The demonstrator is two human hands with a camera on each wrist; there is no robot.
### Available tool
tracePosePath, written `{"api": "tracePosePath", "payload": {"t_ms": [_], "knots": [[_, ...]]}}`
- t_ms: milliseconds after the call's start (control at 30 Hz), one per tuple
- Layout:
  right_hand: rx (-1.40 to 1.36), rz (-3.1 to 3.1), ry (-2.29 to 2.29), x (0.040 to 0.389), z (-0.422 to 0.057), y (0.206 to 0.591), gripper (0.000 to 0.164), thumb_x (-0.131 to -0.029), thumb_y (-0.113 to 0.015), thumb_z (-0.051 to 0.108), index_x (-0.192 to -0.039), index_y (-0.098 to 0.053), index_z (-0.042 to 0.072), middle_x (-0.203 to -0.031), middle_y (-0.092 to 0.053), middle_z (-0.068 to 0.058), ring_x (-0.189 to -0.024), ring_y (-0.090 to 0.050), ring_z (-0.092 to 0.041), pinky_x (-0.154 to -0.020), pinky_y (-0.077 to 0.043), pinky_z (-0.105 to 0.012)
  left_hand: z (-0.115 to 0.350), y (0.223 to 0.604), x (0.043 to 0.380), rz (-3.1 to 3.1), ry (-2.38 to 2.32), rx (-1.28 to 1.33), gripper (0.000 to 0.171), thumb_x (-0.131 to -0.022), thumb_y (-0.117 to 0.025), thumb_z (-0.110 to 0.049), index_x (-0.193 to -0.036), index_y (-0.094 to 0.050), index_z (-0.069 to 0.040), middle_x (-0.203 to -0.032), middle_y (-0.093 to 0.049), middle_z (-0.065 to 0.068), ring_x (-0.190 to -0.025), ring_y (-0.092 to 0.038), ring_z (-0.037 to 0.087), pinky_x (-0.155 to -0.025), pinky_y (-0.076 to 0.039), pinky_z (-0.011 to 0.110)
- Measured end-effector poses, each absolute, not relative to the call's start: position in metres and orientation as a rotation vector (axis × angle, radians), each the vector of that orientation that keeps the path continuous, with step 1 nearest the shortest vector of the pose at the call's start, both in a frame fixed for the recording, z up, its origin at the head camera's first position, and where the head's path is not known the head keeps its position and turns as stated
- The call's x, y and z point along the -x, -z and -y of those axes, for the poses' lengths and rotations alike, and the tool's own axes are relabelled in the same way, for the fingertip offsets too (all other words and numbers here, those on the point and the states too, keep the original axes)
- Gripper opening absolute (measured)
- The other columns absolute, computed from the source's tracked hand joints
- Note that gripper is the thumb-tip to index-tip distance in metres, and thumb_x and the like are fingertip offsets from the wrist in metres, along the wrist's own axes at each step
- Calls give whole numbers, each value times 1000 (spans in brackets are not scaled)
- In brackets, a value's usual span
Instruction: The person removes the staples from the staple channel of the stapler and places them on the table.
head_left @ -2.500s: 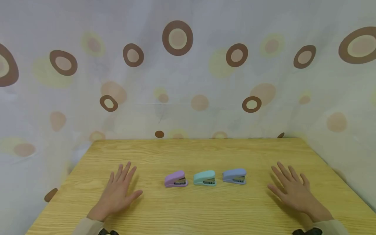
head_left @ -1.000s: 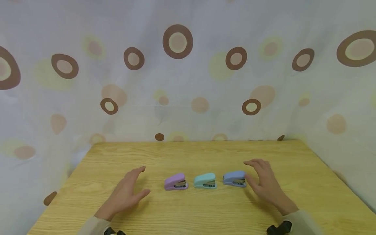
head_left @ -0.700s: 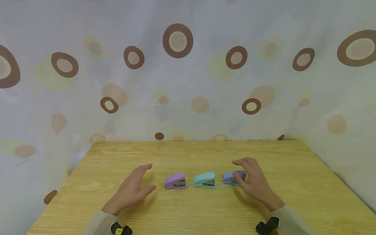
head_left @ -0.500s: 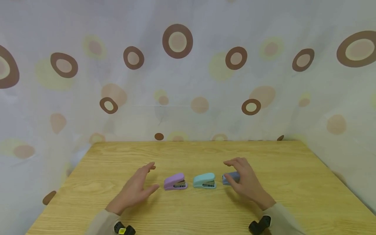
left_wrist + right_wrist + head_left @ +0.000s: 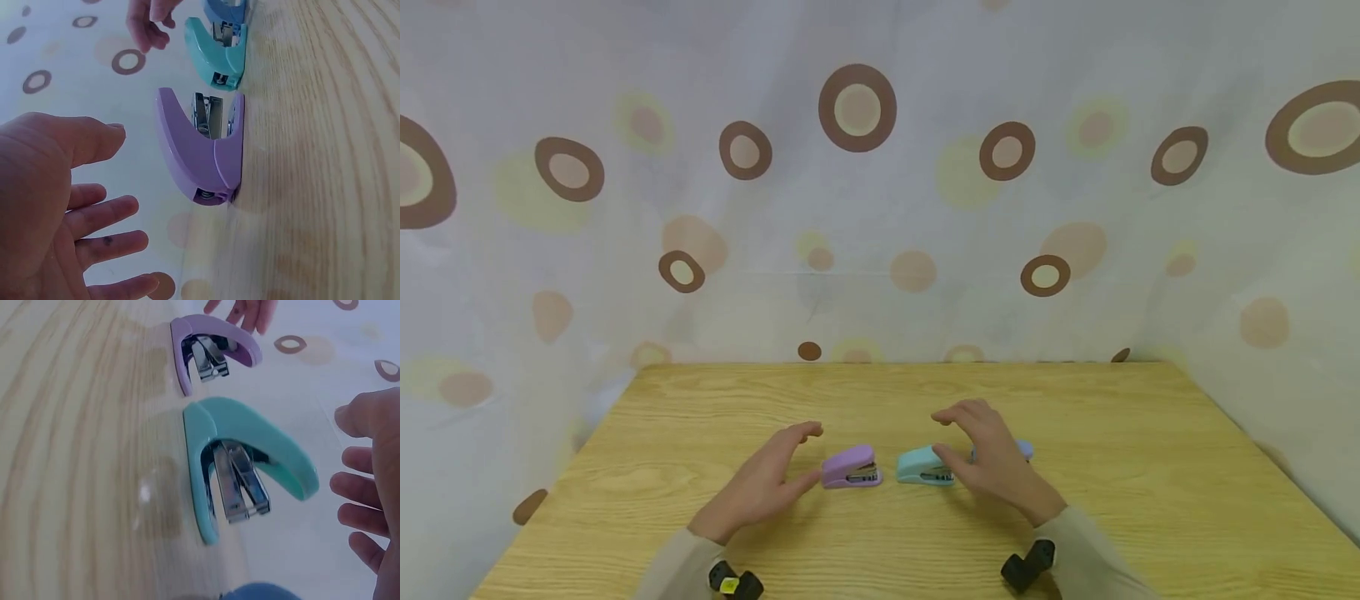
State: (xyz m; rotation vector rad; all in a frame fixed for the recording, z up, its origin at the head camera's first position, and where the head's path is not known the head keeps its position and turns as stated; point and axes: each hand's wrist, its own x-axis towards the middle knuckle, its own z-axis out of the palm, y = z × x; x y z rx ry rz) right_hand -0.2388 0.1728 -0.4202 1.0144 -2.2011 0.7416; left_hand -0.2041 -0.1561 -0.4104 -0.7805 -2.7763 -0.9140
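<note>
Three staplers lie in a row on a wooden table. The purple stapler (image 5: 850,463) is nearest my left hand (image 5: 763,483), whose thumb and fingers are spread apart just left of it. Over the right end of the teal stapler (image 5: 916,465) reaches my right hand (image 5: 996,467), thumb and fingers apart. That hand hides most of the blue stapler (image 5: 1026,448). In the left wrist view a gap shows between the left fingers and the purple stapler (image 5: 194,153). The right wrist view likewise shows the right hand (image 5: 378,481) apart from the teal stapler (image 5: 250,434). Neither hand holds anything.
The wooden table (image 5: 1150,483) extends to both sides of and behind the staplers. A pale curtain (image 5: 880,208) with brown rings and dots hangs behind and at both sides. Each wrist bears a black device (image 5: 1028,567) below a light sleeve (image 5: 1086,550).
Both hands have come inward from the table's sides. The right passed leftward over the blue stapler toward the teal one; the left came right, close to the purple one. The staplers stayed put.
</note>
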Motion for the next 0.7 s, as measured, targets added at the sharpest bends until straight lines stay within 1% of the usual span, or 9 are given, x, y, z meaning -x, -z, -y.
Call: {"api": "tracePosePath", "payload": {"t_ms": [200,367,533,700], "knots": [[-1030,2302,-718,243,-153,419,35,-80,-77,18,-112,-65,9,-99,-64,-2,-92,-57,-22,-78,-45,-40,150,406,206,2768,954,867,52,-96,-59,-25,-140,-42,-4,-139,-51,12,-126,-49,32,-100,-42,50],[-1085,2420,-730,247,-141,412,34,-85,-73,25,-114,-65,8,-100,-66,-6,-93,-56,-25,-80,-44,-41,144,404,211,2785,971,871,51,-97,-58,-29,-139,-43,-5,-139,-50,12,-126,-49,31,-99,-43,50],[-1128,2528,-754,246,-134,409,30,-86,-72,22,-110,-68,6,-100,-68,-7,-93,-59,-25,-80,-47,-40,136,404,214,2792,1042,877,50,-97,-56,-34,-138,-44,-9,-139,-51,9,-126,-49,30,-99,-43,50],[-1126,2578,-673,247,-128,410,28,-85,-73,24,-108,-70,8,-100,-70,-3,-93,-61,-21,-81,-49,-42,124,405,217,2797,1099,912,47,-99,-51,-39,-137,-46,-12,-136,-53,7,-126,-50,29,-98,-43,51]]}}
